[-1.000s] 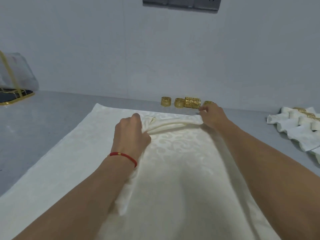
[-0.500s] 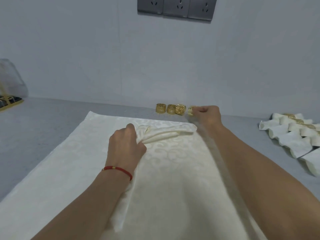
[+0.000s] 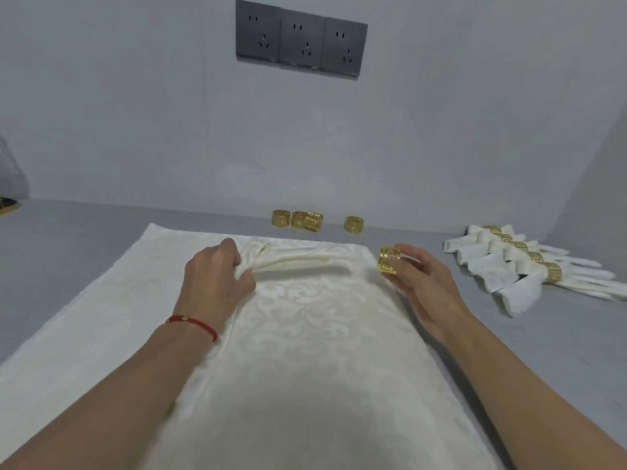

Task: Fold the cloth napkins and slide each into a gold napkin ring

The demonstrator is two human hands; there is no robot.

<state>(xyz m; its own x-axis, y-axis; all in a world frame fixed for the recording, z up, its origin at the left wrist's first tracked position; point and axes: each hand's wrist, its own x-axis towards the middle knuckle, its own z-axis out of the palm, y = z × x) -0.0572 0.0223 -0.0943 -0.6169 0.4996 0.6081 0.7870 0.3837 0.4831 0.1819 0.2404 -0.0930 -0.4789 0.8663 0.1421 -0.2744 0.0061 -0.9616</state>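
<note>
rolled cream napkin (image 3: 298, 261) on cream cloth (image 3: 305, 334), bunched in left hand (image 3: 217, 279) fingers; gold napkin ring (image 3: 389, 265) pinched in right hand (image 3: 420, 283); keep roll tight, ring opening square to free end.

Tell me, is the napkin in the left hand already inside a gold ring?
Not yet. The folded napkin lies bare; the right hand holds the ring beside its end.

A grey tabletop (image 3: 84, 252) runs back to a pale wall (image 3: 441, 130). On the wall, above and beyond the grips, hangs a dark triple socket plate (image 3: 301, 38). Far to the left of the grips, at the tabletop's edge, sits a translucent bag (image 3: 10, 178), only partly visible.
</note>
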